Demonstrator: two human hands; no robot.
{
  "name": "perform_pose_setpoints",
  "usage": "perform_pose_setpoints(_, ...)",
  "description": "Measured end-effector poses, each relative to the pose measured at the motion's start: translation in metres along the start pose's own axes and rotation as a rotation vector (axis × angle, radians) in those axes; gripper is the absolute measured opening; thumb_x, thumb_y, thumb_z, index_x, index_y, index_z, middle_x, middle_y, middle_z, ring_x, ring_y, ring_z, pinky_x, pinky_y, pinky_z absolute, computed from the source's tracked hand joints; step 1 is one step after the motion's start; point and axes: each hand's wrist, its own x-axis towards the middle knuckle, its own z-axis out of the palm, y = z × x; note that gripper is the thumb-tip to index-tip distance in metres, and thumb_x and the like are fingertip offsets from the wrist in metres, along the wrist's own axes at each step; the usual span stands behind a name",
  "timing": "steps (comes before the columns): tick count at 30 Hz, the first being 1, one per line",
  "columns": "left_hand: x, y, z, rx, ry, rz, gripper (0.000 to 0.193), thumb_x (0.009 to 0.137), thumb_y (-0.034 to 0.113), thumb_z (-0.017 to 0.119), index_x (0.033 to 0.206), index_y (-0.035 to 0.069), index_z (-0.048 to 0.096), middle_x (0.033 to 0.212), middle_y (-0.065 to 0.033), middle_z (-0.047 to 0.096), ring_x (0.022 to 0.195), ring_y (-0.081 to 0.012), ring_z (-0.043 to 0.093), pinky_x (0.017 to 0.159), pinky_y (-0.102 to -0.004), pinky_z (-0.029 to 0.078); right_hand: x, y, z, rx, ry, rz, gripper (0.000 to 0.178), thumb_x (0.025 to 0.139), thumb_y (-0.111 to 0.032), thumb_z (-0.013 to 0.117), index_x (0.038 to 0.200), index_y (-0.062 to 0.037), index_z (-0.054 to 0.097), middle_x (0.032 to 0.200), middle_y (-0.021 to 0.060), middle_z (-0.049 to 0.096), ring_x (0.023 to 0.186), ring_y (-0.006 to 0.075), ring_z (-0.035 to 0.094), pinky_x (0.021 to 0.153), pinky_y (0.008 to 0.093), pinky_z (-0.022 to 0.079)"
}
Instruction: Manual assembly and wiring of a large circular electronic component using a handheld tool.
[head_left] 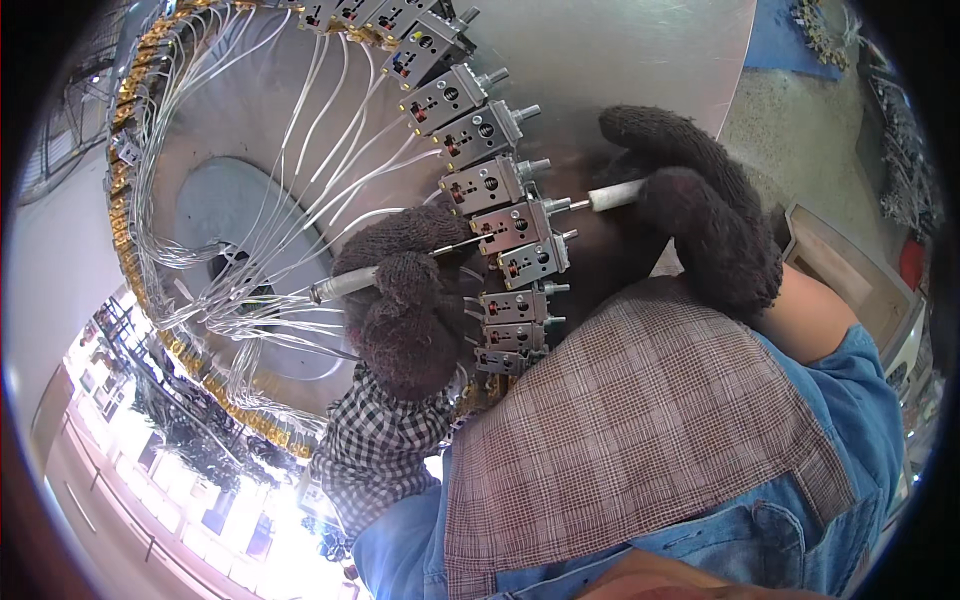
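My left hand (405,300), in a dark knit glove, grips a pale-handled screwdriver (345,284). Its thin blade reaches the face of a small metal control unit (508,228) with a spindle, which looks like a thermostat. From the other side, my right hand (705,205), gloved alike, holds a white-handled tool (615,195). That tool's thin shaft meets the spindle end of the same unit; its tip is hidden there. Similar units stand in a curved row, with one neighbour (485,184) just above and another (532,264) just below.
The row follows the rim of a round metal turntable (390,90). Many thin white tubes (330,185) run from the units towards a grey central disc (225,190). Brass-coloured holders (125,190) line the far left rim. A tan bin (850,250) stands at the right.
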Motion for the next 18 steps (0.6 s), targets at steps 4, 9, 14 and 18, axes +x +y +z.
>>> perform_pose_setpoints(4,0.0,0.003,0.003,-0.145,0.02,-0.08,0.027,0.085,0.02,0.052,0.1,-0.002,0.049,0.097,-0.0168,0.055,0.093,-0.0278,0.057,0.082,-0.0432,0.049,0.0,0.016,-0.003,-0.195,-0.009,-0.095,0.04,0.087,-0.023,0.048,0.121,-0.0015,0.044,0.11,0.0146,0.052,0.094,0.0215,0.054,0.079,0.0319,0.047)
perform_pose_setpoints(9,0.0,0.005,0.008,-0.07,0.036,-0.074,0.029,0.086,0.023,0.05,0.099,-0.002,0.048,0.096,-0.0169,0.055,0.092,-0.0271,0.057,0.082,-0.0423,0.049,-0.001,0.004,-0.004,0.176,-0.003,0.115,0.034,0.081,-0.01,0.057,0.114,-0.0027,0.05,0.105,0.0147,0.055,0.091,0.0211,0.057,0.073,0.0324,0.051)
perform_pose_setpoints(14,0.001,-0.002,-0.001,0.128,-0.018,0.092,0.028,0.085,0.023,0.051,0.097,-0.002,0.049,0.095,-0.0168,0.055,0.091,-0.0268,0.057,0.082,-0.0414,0.049,0.0,0.017,-0.004,-0.16,0.003,-0.074,0.036,0.087,-0.022,0.048,0.117,-0.0014,0.049,0.112,0.0142,0.052,0.094,0.0196,0.055,0.081,0.0342,0.047)
perform_pose_setpoints(18,0.003,-0.001,-0.002,0.11,-0.024,0.124,0.025,0.084,0.019,0.053,0.097,-0.002,0.05,0.095,-0.0172,0.056,0.091,-0.0269,0.057,0.082,-0.0406,0.049,-0.001,0.011,-0.005,-0.215,-0.036,-0.139,0.037,0.085,-0.021,0.051,0.118,-0.003,0.048,0.11,0.013,0.053,0.096,0.0202,0.055,0.079,0.0315,0.047)
